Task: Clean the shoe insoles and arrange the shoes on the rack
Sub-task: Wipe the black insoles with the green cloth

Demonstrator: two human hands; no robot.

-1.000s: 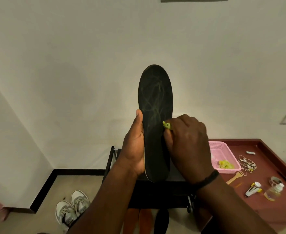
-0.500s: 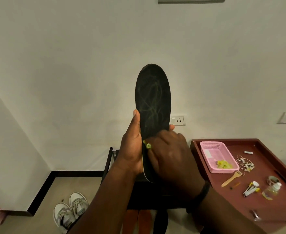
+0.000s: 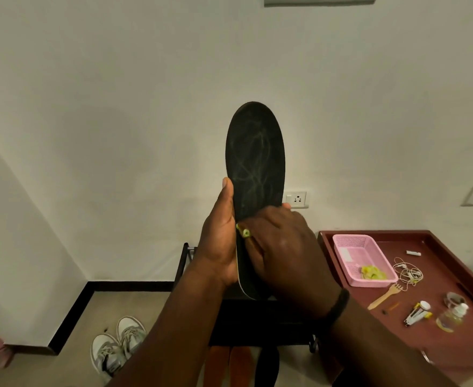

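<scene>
A pair of grey sneakers (image 3: 118, 349) lies on the floor at lower left. The left hand (image 3: 220, 241) grips the left edge of the black insole (image 3: 254, 163), fingers curled around it, holding it upright before the wall. The right hand (image 3: 282, 247) presses a small yellow-green object (image 3: 245, 232) against the insole's lower face, fingers curled on it. The black rack (image 3: 257, 322) stands below. At right, a pink basket (image 3: 349, 244) sits near the maroon table's (image 3: 453, 350) rear-left corner.

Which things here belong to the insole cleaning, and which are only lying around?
Job:
black insole
left hand holding it
right hand rubbing with a yellow-green thing
grey shoes

Lying about:
pink basket
wooden fork
earphones
small bottle
</scene>
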